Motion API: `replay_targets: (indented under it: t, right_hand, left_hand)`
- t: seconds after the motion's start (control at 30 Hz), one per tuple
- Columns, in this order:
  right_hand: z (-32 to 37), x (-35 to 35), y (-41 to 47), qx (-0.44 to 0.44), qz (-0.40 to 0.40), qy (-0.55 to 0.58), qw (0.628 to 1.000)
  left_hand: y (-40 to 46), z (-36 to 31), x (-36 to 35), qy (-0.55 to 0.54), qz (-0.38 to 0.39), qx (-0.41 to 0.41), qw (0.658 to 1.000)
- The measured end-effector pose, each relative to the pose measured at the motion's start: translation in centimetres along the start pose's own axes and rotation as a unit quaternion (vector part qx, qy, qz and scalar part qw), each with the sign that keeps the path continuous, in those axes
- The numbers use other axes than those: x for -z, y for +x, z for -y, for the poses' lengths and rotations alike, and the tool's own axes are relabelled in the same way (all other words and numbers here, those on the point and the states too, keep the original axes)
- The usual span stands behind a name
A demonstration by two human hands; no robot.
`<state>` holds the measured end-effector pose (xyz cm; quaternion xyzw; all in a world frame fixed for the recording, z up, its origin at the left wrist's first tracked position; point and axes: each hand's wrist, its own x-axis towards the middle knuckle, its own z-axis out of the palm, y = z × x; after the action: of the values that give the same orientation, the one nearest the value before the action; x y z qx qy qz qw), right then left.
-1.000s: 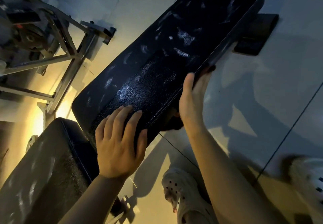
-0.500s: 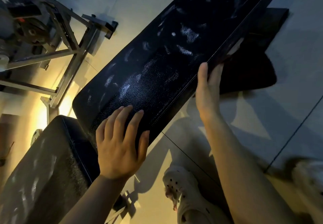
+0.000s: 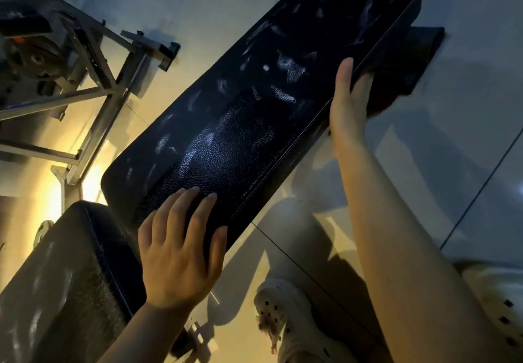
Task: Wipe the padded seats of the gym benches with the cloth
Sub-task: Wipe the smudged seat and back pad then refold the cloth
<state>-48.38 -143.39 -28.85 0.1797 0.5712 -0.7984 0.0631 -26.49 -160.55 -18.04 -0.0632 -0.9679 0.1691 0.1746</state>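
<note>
Nearest the camera, the left hand (image 3: 181,252) lies flat, fingers spread and grasping nothing, on the near end of the long black bench pad (image 3: 254,113). Just below its wrist sits the second padded seat (image 3: 65,277), tilted toward the lower left. Farther up the long pad's right edge, the right hand (image 3: 349,102) is pressed against the side of the pad, thumb up along the stitched rim, fingers closed on a dark cloth (image 3: 396,79) that bunches out beyond them under the pad's far end. Beyond the left hand's fingertips, smeared pale streaks cover the pad's surface.
</note>
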Motion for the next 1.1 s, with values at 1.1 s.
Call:
replay_targets:
  t: [1.1]
  right_hand:
    - [-1.2,-0.6,-2.9,0.061,0.046,-0.054,0.996]
  left_hand:
    - [0.1,-0.2,0.4,-0.002,0.039,0.027,0.999]
